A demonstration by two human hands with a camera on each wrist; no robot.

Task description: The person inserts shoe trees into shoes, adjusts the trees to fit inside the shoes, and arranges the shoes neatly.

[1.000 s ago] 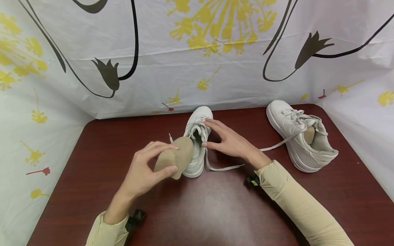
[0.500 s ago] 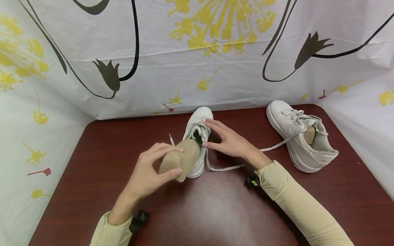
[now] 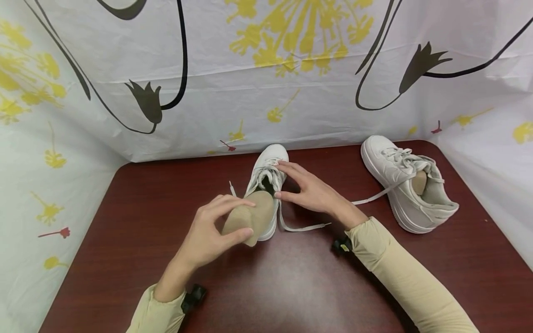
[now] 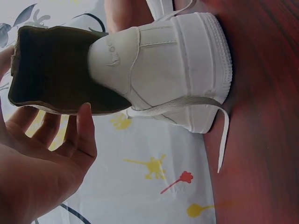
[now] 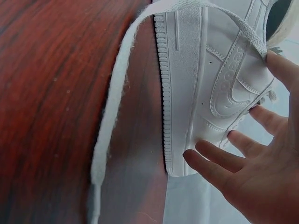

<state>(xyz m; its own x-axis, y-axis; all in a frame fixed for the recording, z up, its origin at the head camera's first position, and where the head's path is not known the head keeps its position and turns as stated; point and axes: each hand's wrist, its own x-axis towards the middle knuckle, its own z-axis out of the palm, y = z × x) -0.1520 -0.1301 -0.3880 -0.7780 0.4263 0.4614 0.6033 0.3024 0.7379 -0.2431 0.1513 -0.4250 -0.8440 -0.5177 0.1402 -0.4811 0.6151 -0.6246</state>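
My left hand (image 3: 208, 238) pinches a tan moulded shoe insert (image 3: 259, 215) between thumb and fingers. The insert is held over the heel and opening of a white sneaker (image 3: 270, 155), whose toe points away. In the left wrist view, the hollow dark side of the insert (image 4: 56, 65) faces the camera and overlaps the sneaker's heel (image 4: 159, 60). My right hand (image 3: 310, 188) rests its spread fingertips on the sneaker's right side, the thumb by the collar. The right wrist view has those long, spread fingers (image 5: 219, 161) against the white side panel (image 5: 191, 93).
At the right stands a second white sneaker (image 3: 393, 189) with a tan insert (image 3: 418, 182) inside and a loose lace (image 3: 370, 199) trailing left. Another lace (image 3: 306, 228) lies beside the first sneaker on the dark red table (image 3: 137, 222). A patterned white sheet (image 3: 200, 125) hangs behind.
My left hand has moved right with the shoe insert, which now covers more of the near sneaker's heel and opening. My right hand and both sneakers have stayed put.
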